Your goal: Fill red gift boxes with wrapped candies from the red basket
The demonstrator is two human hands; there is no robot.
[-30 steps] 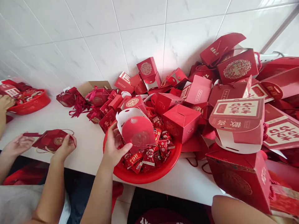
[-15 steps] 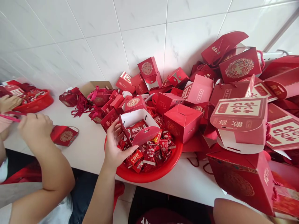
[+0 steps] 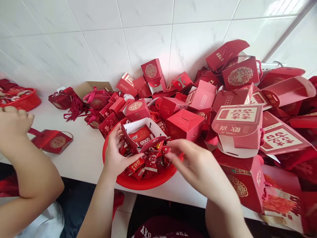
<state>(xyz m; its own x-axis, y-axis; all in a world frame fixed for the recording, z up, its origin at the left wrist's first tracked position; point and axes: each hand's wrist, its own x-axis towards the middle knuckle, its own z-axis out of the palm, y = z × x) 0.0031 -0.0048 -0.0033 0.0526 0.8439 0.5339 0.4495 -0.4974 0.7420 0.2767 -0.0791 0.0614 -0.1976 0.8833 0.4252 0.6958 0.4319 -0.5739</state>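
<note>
My left hand grips a red paper gift box by its left side, thumb along the front. The box has a white lining and its top is open; a flat red packet lies inside. Below it stands a round red plastic basin full of red-wrapped candies. Over the basin's right side reaches my right hand, thumb and fingers apart, fingertips close to the candies. I see nothing held in it, though whether it touches a candy is unclear.
Many red gift boxes are heaped along the tiled wall and to the right. On the left, a co-worker's arm extends over the white table, near a small red box and another red basin.
My right hand has come in from the lower right to the basin. My left hand still holds the box. The view has shifted, and the co-worker's hand sits further left in it.
</note>
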